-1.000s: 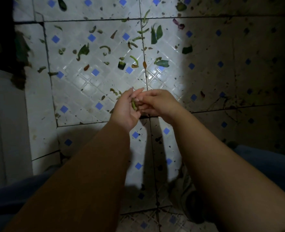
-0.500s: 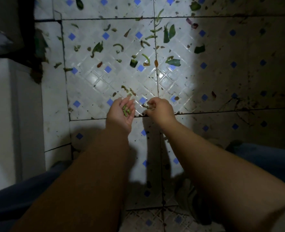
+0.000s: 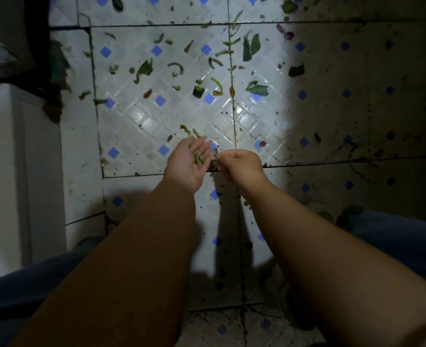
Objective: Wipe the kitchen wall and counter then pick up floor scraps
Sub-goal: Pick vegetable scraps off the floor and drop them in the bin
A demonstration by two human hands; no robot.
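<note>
Green vegetable scraps litter the white tiled floor [image 3: 141,121], among them a leaf [image 3: 257,89], a curled pod [image 3: 217,82] and a larger leaf [image 3: 144,68]. My left hand [image 3: 185,166] is palm up over the floor, fingers relaxed, carrying a small heap of green scraps [image 3: 198,157]. My right hand [image 3: 243,164] is just to its right, knuckles up, pinching a small green scrap [image 3: 216,152] at its fingertips beside the left palm. Two thin green pieces [image 3: 187,130] lie on the tile just beyond my left fingers.
A white cabinet side [image 3: 19,171] stands along the left. Dark clutter [image 3: 54,71] sits at the upper left. The floor's right side [image 3: 369,96] lies in shadow with specks of dirt. My blue-trousered knees [image 3: 397,236] flank my arms.
The view has shifted so the floor sits lower and to the right. My hands have come slightly apart: the left palm has opened upward with scraps in it, and the right has lifted a small piece beside it.
</note>
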